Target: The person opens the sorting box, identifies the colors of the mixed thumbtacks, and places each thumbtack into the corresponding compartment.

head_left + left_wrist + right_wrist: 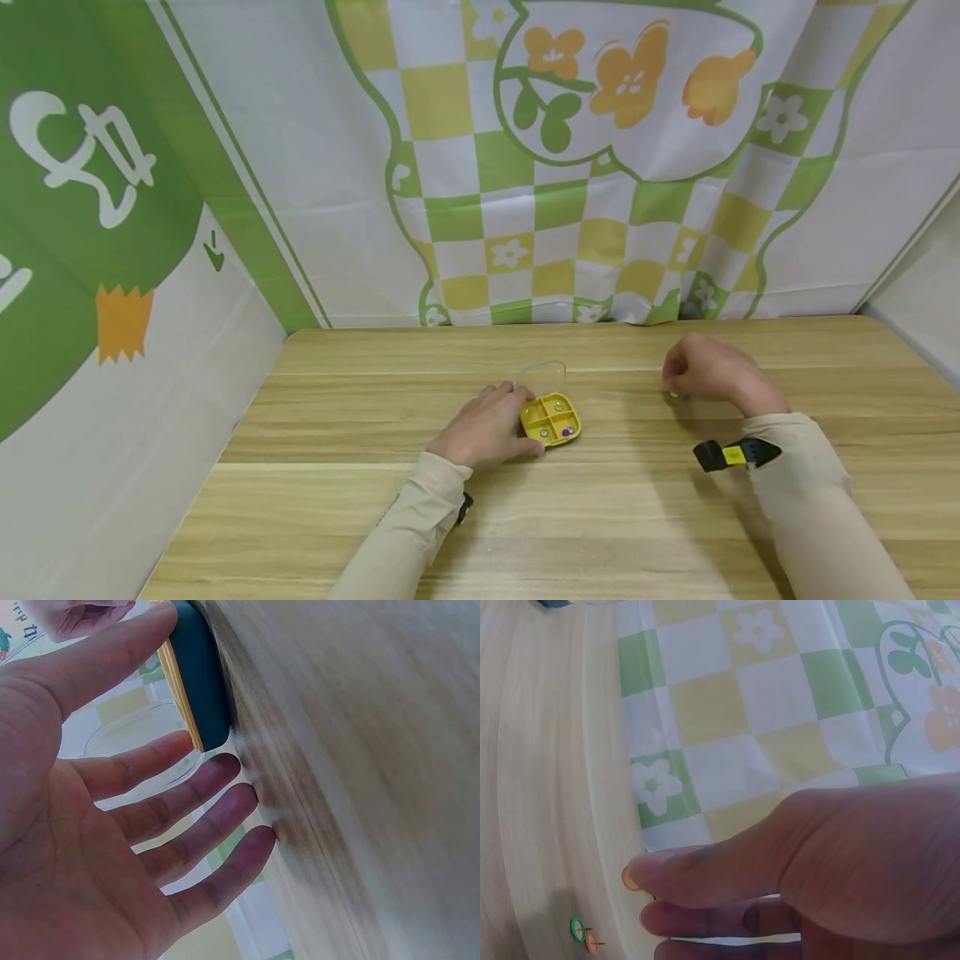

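A small yellow box with four compartments (551, 419) rests on the table, its clear lid (542, 378) raised at the back. My left hand (487, 426) holds the box between thumb and index finger; in the left wrist view they meet its dark teal side (204, 679), the other fingers spread below. Small round pieces, one purple (566, 432), lie in the compartments. At the right, my right hand (712, 367) pinches an orange thumbtack (629, 878) close over the table. Beside it lie a green thumbtack (577, 928) and another orange one (592, 943), points showing.
The wooden table (360, 500) ends at a hanging printed cloth (450, 167) behind. A green and white cloth (90, 250) hangs along the left side. Both forearms wear beige sleeves with black wrist straps (735, 454).
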The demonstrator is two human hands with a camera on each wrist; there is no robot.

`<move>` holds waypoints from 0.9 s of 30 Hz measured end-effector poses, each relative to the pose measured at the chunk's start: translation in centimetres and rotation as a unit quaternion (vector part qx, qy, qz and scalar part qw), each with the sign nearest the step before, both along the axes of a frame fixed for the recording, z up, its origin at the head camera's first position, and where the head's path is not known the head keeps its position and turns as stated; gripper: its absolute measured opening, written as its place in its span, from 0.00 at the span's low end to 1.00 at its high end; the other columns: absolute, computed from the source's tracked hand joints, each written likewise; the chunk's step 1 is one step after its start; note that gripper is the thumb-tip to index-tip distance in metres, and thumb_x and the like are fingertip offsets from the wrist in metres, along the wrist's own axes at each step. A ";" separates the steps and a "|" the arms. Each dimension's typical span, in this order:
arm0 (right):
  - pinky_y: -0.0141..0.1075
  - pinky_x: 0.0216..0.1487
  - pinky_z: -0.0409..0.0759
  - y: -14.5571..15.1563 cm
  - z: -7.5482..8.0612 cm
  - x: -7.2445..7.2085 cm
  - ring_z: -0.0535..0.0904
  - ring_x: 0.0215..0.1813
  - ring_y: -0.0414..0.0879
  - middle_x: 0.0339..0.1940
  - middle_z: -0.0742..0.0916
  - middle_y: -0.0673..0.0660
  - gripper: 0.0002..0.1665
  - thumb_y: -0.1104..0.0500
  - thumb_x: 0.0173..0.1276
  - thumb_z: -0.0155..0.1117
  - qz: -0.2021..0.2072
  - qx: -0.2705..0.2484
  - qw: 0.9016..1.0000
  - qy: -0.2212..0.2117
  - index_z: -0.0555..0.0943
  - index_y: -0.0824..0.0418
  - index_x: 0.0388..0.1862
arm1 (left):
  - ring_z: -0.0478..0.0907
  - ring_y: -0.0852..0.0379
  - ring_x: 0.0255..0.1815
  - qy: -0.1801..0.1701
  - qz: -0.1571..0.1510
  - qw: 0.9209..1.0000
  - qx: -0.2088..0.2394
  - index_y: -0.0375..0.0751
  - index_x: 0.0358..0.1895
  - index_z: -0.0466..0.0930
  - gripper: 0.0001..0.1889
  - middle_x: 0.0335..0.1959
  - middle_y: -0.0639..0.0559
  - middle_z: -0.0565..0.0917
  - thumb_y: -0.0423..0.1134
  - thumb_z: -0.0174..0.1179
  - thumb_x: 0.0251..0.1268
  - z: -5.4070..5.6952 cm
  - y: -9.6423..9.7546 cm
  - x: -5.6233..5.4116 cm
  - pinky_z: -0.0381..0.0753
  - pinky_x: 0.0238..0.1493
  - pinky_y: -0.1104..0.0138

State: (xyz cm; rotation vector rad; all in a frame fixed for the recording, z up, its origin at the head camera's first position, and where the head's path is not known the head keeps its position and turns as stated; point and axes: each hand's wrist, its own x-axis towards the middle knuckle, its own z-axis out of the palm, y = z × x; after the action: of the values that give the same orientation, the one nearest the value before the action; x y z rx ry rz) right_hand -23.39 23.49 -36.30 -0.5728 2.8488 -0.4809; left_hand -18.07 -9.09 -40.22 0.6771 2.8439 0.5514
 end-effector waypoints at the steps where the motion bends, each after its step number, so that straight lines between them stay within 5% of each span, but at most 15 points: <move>1: 0.41 0.32 0.75 -0.1 0.1 0.0 0.75 0.28 0.42 0.23 0.84 0.45 0.04 0.60 0.66 0.71 -0.001 -0.001 1.000 0.003 0.87 0.56 0.30 | 0.76 0.47 0.59 0.000 0.000 1.000 0.000 0.38 0.67 0.74 0.37 0.57 0.45 0.80 0.53 0.75 0.58 0.0 0.0 0.0 0.74 0.65 0.53; 14: 0.44 0.38 0.78 -0.7 0.2 0.1 0.78 0.27 0.39 0.27 0.87 0.46 0.02 0.60 0.66 0.71 0.010 -0.037 0.999 0.033 0.89 0.56 0.34 | 0.75 0.46 0.61 -0.002 0.002 1.000 -0.001 0.38 0.67 0.74 0.37 0.58 0.45 0.80 0.53 0.75 0.58 0.1 0.0 0.0 0.72 0.67 0.53; 27: 0.38 0.29 0.78 -1.6 0.3 0.4 0.78 0.25 0.40 0.28 0.88 0.48 0.02 0.62 0.67 0.71 0.027 -0.081 0.996 0.034 0.89 0.59 0.35 | 0.75 0.46 0.61 -0.005 0.004 1.000 -0.001 0.38 0.67 0.74 0.37 0.58 0.45 0.80 0.53 0.74 0.59 0.0 0.0 0.0 0.72 0.67 0.53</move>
State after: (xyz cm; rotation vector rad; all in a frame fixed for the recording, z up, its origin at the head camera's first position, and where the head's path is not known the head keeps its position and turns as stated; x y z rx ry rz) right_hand -23.02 21.88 -36.01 -0.7071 2.8675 -0.7002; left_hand -18.11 -9.08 -40.21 0.6613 2.8379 0.5520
